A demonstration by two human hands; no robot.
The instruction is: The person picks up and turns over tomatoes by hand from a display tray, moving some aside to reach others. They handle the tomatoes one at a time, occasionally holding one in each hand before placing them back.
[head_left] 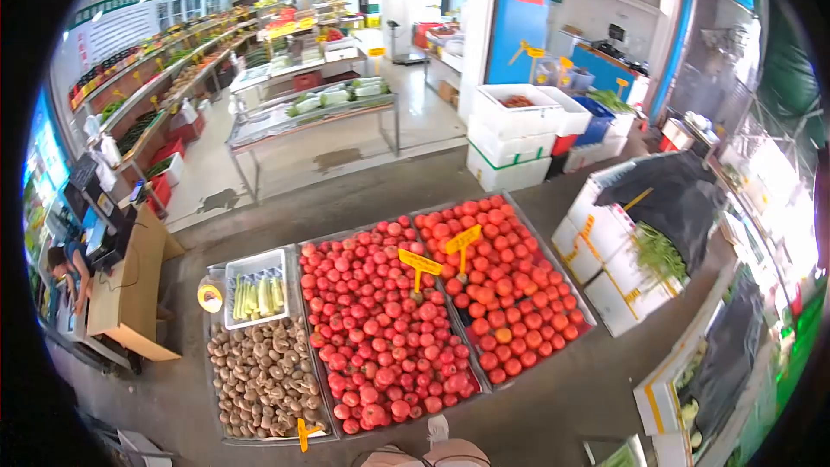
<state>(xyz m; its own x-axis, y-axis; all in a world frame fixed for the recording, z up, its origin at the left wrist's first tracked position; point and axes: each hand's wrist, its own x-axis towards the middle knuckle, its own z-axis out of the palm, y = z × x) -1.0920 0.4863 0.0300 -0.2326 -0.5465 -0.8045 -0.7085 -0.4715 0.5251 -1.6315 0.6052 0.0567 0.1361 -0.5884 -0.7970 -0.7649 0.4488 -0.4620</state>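
Observation:
Neither of my hands can be made out in the head view. Part of my own body (454, 451) shows at the bottom edge, with a thin dark line across it. Just ahead lies a bin of deep red tomatoes (372, 329), with a yellow price sign (420, 261) standing in it. To its right is a bin of orange-red tomatoes (519, 294), with another yellow sign (464, 239). On the left, brown mushrooms (264, 380) fill a third bin. A white tray (229, 294) of pale green vegetables (259, 297) sits behind the mushrooms, beside a roll of tape (209, 297).
White foam boxes (510, 175) are stacked at the back. More boxes (592, 251), partly under dark cloth (666, 195), stand at right. A person (76, 268) is by a wooden desk (134, 285) at left. A metal table (303, 125) and produce shelves stand farther back.

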